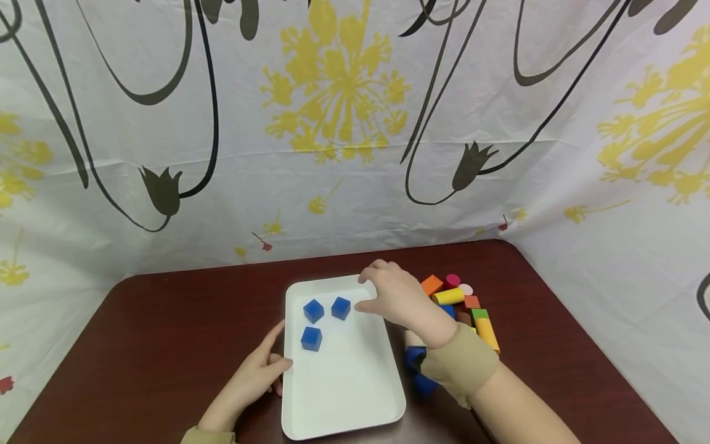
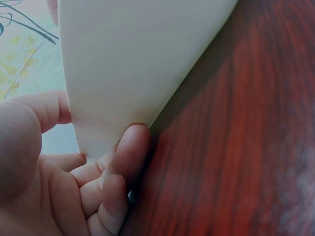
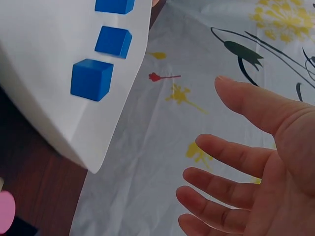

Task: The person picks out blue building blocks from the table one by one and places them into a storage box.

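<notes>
A white rectangular tray (image 1: 344, 382) lies on the dark wooden table, with three blue cubes in its far half. One blue cube (image 1: 312, 338) sits nearer; another (image 1: 314, 311) is behind it, and the third (image 1: 341, 308) stands to the right. My left hand (image 1: 252, 376) holds the tray's left edge, thumb over the rim; in the left wrist view its curled fingers (image 2: 132, 152) touch the tray's side. Over the tray's far right corner is my right hand (image 1: 396, 296), fingers spread and holding nothing. The right wrist view shows its palm and separated fingers (image 3: 231, 152).
Right of the tray lies a group of colored blocks, including a yellow cylinder (image 1: 448, 296), an orange block (image 1: 431, 284) and a green block (image 1: 479, 314). My right forearm partly hides them. A patterned white cloth (image 1: 344, 203) hangs behind the table (image 1: 183, 333).
</notes>
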A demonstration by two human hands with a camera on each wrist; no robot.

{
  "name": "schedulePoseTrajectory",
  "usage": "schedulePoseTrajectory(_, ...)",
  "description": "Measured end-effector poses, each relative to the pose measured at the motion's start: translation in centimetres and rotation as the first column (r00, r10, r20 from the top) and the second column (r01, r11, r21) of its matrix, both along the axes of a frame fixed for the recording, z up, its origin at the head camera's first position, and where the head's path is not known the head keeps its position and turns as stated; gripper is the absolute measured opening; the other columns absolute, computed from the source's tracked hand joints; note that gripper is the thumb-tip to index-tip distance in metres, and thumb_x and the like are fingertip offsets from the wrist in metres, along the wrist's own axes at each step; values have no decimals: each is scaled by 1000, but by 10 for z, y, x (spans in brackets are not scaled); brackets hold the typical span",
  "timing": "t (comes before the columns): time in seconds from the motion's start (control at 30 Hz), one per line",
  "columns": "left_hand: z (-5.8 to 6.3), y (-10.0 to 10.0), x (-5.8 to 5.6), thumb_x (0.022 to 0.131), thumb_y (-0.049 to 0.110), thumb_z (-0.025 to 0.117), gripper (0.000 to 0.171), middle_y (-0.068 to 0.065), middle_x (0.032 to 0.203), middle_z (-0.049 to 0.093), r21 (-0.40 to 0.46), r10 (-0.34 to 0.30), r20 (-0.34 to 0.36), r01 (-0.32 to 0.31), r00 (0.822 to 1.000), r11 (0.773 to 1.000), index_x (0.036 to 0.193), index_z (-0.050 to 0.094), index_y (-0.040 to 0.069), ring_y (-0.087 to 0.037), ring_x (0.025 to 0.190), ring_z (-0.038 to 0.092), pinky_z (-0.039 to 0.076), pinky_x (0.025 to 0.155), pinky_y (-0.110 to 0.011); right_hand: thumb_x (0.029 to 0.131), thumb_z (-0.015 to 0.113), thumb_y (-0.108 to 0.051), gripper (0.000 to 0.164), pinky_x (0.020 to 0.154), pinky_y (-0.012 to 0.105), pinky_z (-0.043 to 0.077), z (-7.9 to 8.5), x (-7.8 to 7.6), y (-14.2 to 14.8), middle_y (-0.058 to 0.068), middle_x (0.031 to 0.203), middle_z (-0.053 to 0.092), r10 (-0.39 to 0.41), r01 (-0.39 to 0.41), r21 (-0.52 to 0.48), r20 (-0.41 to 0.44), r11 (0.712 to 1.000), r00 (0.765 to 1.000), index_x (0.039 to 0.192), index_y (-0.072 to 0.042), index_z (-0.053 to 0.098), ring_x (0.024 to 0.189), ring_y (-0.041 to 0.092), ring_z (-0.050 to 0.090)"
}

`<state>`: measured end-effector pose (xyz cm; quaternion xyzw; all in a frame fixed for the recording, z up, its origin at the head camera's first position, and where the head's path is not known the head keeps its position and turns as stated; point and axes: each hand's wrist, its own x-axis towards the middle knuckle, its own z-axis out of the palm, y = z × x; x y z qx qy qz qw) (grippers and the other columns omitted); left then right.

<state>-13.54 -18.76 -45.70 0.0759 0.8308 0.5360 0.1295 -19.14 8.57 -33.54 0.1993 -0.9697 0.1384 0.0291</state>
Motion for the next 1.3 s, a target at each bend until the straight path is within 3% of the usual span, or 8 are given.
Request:
schedulePoseTrajectory(0.4, 2, 1, -1, 85, 12, 58, 74, -8, 62, 58, 1, 13, 3, -13, 1000, 1000, 146, 16, 19, -24, 46, 55, 42, 42, -30, 70, 78, -38, 45, 77, 38, 45, -10, 8, 31, 5, 107, 55, 3, -3, -2, -42, 1000, 999, 104, -11, 64, 94, 25, 47)
schedulePoseTrajectory(0.77, 1, 1, -1, 85, 12, 59, 74, -8, 63, 58, 4, 15, 6, -15, 1000, 1000, 145, 17, 21, -25, 45, 54, 42, 42, -31, 69, 78, -37, 43, 79, 38, 45, -29, 22, 50, 4, 105, 54, -9, 9, 36, 15, 999, 1000, 103, -14, 64, 92, 23, 50)
schedulePoseTrajectory(1.3, 1, 1, -1, 85, 12, 59, 75, -7, 63, 58, -9, 27, 11, -27, 1000, 1000, 145, 17, 21, -24, 46, 54, 42, 42, -31, 65, 80, -37, 41, 73, 39, 46, -44, 43, 66, -1, 96, 54, -3, -4, 61, 109, 998, 994, 98, -19, 64, 89, 22, 50)
